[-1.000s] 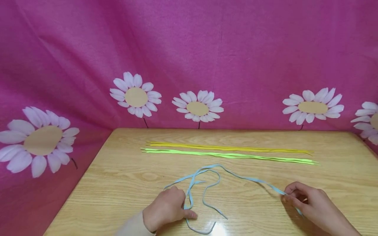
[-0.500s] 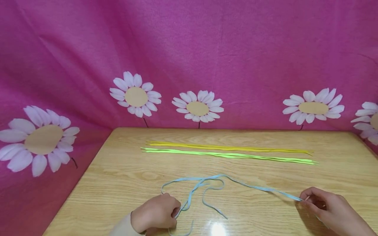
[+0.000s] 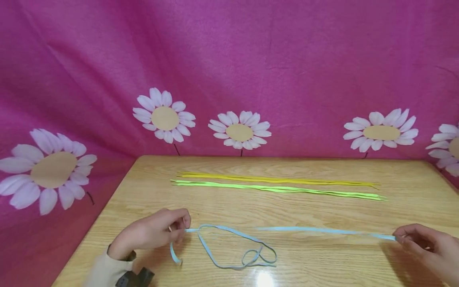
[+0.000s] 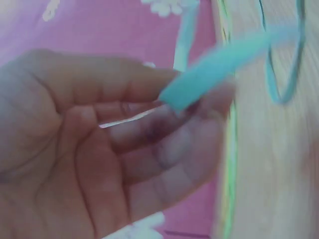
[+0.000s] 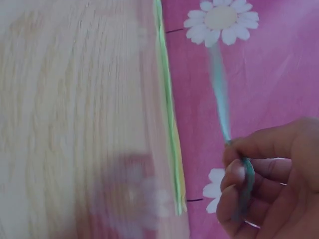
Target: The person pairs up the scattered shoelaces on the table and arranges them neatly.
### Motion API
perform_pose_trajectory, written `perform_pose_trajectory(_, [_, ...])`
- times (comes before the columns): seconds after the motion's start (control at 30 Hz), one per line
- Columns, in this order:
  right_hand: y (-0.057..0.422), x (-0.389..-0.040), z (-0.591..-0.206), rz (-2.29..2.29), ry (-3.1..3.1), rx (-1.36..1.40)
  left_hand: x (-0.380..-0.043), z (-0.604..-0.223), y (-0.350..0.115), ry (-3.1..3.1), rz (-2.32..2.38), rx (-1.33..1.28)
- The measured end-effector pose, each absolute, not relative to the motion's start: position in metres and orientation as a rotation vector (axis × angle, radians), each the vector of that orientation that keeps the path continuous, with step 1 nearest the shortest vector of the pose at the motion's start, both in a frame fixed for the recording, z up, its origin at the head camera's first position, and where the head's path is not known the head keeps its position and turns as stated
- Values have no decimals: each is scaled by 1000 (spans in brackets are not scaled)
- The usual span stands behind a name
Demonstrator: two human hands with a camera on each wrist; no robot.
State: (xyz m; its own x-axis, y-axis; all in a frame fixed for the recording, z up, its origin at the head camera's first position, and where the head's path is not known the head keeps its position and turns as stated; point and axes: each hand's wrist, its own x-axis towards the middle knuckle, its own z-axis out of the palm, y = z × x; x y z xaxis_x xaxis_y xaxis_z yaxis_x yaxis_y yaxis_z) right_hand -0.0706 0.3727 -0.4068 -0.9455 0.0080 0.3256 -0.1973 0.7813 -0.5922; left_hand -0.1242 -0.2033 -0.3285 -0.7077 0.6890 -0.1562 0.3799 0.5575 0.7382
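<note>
In the head view a light blue shoelace (image 3: 315, 230) runs to my right hand (image 3: 426, 243), which pinches it between thumb and fingertips. The right wrist view has more of the lace (image 5: 248, 174) trailing inside the curled fingers. At the left, my left hand (image 3: 154, 229) pinches a blue stretch, with a short tail (image 3: 173, 253) hanging below it. Thumb and index finger hold that lace (image 4: 214, 67) in the left wrist view, where it is blurred. Between the hands, loose blue loops (image 3: 215, 259) lie on the wooden table (image 3: 322, 263).
Behind the blue lace, bright green laces (image 3: 222, 184) lie stretched out side by side. Yellow laces (image 3: 272, 179) run alongside them, farther back. A pink cloth (image 3: 287, 59) printed with white daisies hangs beyond the table and along its left side.
My left hand has moved left and away from me, lifting a blue stretch. The right hand has gone farther right, drawing its part straighter. The loops between have changed shape.
</note>
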Motion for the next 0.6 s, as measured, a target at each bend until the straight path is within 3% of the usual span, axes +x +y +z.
perform_pose_trajectory(0.6, [396, -82, -430, 1285, -2494, 267, -156, -366, -244, 2501, 1053, 709])
